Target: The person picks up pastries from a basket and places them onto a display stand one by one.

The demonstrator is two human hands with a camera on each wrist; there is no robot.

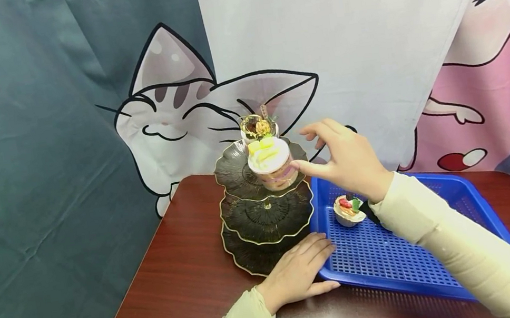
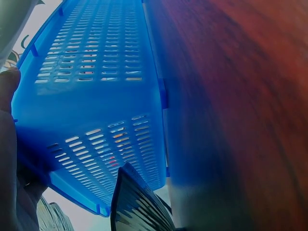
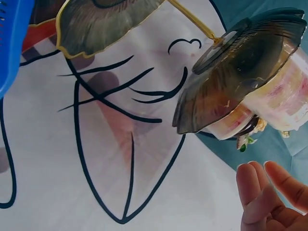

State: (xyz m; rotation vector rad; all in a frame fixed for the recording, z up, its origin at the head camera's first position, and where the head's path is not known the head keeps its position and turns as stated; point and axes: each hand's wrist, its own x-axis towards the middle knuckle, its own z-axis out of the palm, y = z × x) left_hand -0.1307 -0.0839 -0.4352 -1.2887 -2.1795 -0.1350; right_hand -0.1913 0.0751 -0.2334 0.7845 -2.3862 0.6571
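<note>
A three-tier dark stand (image 1: 269,215) with gold scalloped edges stands on the table. On its top plate sits a clear dessert cup (image 1: 272,165) with white cream and yellow fruit pieces. Behind that cup is a second dessert cup (image 1: 251,125) with a dark top and a yellow flower-like decoration. My right hand (image 1: 343,156) hovers right of the front cup, thumb and fingers spread; in the right wrist view its fingertips (image 3: 248,175) show apart from both cups. My left hand (image 1: 299,270) rests on the near left corner of a blue perforated basket (image 1: 400,289), fingers extended.
Inside the basket lies a small tart (image 1: 348,211) with a strawberry and a green leaf. The basket stands right beside the stand's lower plates. A reddish wooden table (image 1: 159,308) carries everything, and a cartoon-cat cloth (image 1: 172,110) hangs close behind.
</note>
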